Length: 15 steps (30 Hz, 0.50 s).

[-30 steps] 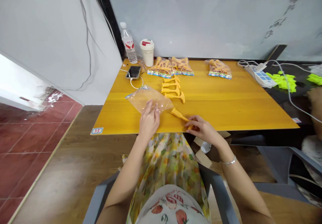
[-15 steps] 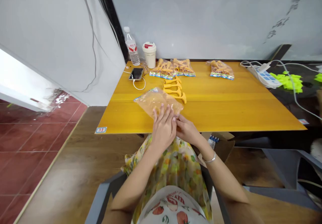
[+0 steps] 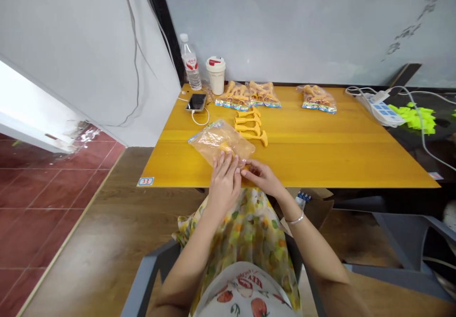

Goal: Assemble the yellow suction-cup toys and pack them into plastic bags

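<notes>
At the far left of the honey-yellow wooden table (image 3: 302, 163), a small blue-edged numbered sticker (image 3: 146, 181) marks the near corner. Farther back stand a black smartphone (image 3: 196, 102) on a white charging cable, a clear plastic water bottle with a red label (image 3: 190, 65), and a cream lidded cup (image 3: 215, 74).

The person's left hand (image 3: 224, 185) lies at the near edge of the table, its fingers straight and their tips on the lower edge of a clear, crinkled plastic bag (image 3: 217, 139). Its thumb is hidden, so whether it pinches the film cannot be told. A yellow plastic piece (image 3: 226, 147) shows dimly through the film, close to those fingertips. The right hand (image 3: 261, 177) comes in from the other side, fingers curled toward the bag's lower right corner and touching it; whether they hold the film is also unclear.

The thin, slippery film could slide from the fingertips if their pressure eases. Since the bag lies near the table's edge, the yellow piece could then drop to the lap or floor. The bag's far edge is also just beside a row of loose yellow plastic pieces (image 3: 251, 126), which a careless sweep could scatter.

Farther right lie three sealed bags of yellow pieces (image 3: 317, 98), a white power strip (image 3: 380, 113), and neon-green scraps (image 3: 413, 119).
</notes>
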Available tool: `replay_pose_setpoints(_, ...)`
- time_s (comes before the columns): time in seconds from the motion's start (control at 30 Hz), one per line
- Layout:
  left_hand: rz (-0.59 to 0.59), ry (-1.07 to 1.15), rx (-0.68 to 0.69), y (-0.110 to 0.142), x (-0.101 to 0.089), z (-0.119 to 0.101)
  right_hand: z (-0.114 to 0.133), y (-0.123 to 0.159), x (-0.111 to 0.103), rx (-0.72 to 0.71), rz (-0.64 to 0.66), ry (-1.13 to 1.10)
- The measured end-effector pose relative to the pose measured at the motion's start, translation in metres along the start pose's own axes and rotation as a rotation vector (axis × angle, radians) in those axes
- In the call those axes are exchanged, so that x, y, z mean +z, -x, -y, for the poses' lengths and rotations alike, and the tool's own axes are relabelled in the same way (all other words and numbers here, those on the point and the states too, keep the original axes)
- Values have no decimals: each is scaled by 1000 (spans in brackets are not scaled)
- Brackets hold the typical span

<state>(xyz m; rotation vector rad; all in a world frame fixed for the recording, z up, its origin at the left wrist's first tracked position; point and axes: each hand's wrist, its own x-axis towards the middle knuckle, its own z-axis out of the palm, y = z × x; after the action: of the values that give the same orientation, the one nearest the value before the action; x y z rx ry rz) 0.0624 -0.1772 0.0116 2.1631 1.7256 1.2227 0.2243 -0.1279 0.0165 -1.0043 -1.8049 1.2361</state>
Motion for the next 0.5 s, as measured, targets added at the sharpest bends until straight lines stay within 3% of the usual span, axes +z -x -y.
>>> replay_pose_setpoints(0.23, -15, 103, 24, 1, -3, -25, -2, 0, 33, 250, -10, -525)
replay_pose_setpoints(0.5, 15, 140, 42, 9, 1, -30, 0, -7, 52, 320, -266, -641)
